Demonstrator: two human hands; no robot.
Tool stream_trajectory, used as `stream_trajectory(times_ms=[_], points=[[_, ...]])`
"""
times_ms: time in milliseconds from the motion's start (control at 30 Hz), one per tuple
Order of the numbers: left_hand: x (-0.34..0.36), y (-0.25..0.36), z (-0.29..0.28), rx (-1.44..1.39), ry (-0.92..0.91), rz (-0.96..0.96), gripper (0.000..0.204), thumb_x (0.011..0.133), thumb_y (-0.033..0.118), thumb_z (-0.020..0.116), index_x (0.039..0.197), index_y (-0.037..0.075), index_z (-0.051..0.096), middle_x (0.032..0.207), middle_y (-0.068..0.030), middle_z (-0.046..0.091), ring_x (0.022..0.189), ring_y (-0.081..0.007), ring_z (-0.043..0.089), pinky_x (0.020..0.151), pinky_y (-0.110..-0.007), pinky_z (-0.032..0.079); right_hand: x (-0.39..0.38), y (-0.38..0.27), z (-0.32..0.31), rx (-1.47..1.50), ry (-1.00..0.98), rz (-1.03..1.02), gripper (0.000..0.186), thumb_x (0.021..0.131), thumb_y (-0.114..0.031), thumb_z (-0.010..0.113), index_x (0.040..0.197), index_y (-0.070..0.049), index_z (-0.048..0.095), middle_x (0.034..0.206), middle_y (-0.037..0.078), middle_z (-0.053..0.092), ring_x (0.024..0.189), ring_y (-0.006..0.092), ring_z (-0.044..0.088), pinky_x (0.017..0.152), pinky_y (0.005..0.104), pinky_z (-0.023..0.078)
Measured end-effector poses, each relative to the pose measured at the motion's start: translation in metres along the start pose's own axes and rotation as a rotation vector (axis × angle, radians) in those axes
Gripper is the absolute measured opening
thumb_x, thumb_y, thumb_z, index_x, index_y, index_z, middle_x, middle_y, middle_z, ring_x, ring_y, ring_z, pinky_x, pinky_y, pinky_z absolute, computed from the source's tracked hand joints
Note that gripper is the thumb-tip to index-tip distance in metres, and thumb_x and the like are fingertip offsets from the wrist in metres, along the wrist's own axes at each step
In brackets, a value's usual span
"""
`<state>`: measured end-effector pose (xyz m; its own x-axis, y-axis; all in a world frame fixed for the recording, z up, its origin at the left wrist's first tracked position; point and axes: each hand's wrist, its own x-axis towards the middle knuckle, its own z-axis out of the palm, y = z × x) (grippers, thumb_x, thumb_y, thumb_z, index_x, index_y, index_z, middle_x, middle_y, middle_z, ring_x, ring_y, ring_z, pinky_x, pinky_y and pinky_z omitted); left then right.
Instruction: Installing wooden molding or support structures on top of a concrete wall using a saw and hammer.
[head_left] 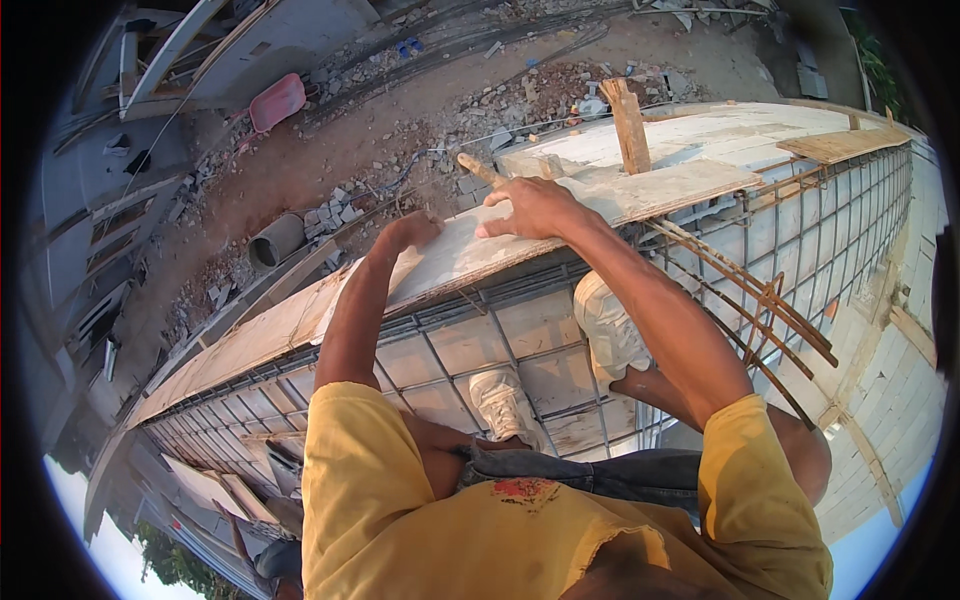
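Observation:
A long, narrow plywood board [640, 195] lies along the top of the formwork in front of me. My left hand [415, 232] is closed over it near its far edge, fingers curled down; whatever they hold is hidden. To its right, my right hand [538, 208] rests low over the same board, thumb toward the left hand. A rounded wooden stick [482, 170] juts out past its fingers, apparently gripped, its other end hidden by the hand. Below the board, my shoes [505, 405] stand among the bars of a steel rebar grid [430, 350].
Rusty rebar rods [770, 300] stick out at right. An upright wooden post [627, 125] stands beyond the board. Past the formwork lie rubble, a concrete pipe [277, 240] and a red wheelbarrow tray [277, 102] on lower ground. Another person [277, 562] shows at lower left.

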<state>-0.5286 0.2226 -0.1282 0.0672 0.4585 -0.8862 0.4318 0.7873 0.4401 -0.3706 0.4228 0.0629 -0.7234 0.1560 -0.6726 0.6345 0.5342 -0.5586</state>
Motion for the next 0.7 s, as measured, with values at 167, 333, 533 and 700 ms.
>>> stream_trajectory(times_ms=[167, 333, 533, 700], points=[[-0.016, -0.010, -0.010, 0.139, 0.001, -0.010, 0.035, 0.092, 0.026, 0.050, 0.122, 0.011, 0.060, 0.119, -0.0103, 0.063, 0.108, -0.0233, 0.058, 0.092, -0.037, 0.045, -0.029, -0.032, -0.003, -0.242, -0.254, -0.076, 0.075, 0.062, -0.042, 0.083, 0.127, -0.013, 0.059, 0.114, 0.015, 0.058, 0.113, 0.0309, 0.055, 0.100, 0.0422, 0.040], [-0.039, -0.033, -0.007, 0.304, 0.007, 0.050, 0.057, 0.093, 0.055, 0.040, 0.130, 0.013, 0.055, 0.133, -0.0152, 0.055, 0.124, -0.0323, 0.050, 0.102, -0.043, 0.040, -0.015, -0.043, 0.027, -0.764, -0.133, -0.207, 0.035, 0.068, -0.015, 0.076, 0.102, -0.010, 0.071, 0.118, 0.014, 0.060, 0.112, 0.0326, 0.057, 0.094, 0.0430, 0.045], [-0.202, 0.034, -0.061, -0.023, -0.103, -0.005, 0.080, 0.084, 0.071, 0.046, 0.142, 0.016, 0.044, 0.141, -0.0153, 0.046, 0.131, -0.0349, 0.043, 0.107, -0.047, 0.035, 0.002, -0.012, 0.003, -0.650, -0.239, -0.243, 0.027, 0.069, -0.013, 0.063, 0.095, -0.016, 0.070, 0.091, 0.010, 0.069, 0.091, 0.0323, 0.066, 0.076, 0.0426, 0.053], [-0.256, 0.033, -0.018, 0.251, 0.263, 0.116, 0.067, 0.079, 0.041, 0.070, 0.138, 0.018, 0.048, 0.129, -0.0166, 0.057, 0.117, -0.0338, 0.055, 0.099, -0.044, 0.043, 0.006, -0.023, -0.003, -0.711, -0.282, -0.230, 0.039, 0.068, -0.012, 0.061, 0.106, -0.020, 0.069, 0.094, 0.009, 0.070, 0.093, 0.0314, 0.066, 0.078, 0.0433, 0.053]])
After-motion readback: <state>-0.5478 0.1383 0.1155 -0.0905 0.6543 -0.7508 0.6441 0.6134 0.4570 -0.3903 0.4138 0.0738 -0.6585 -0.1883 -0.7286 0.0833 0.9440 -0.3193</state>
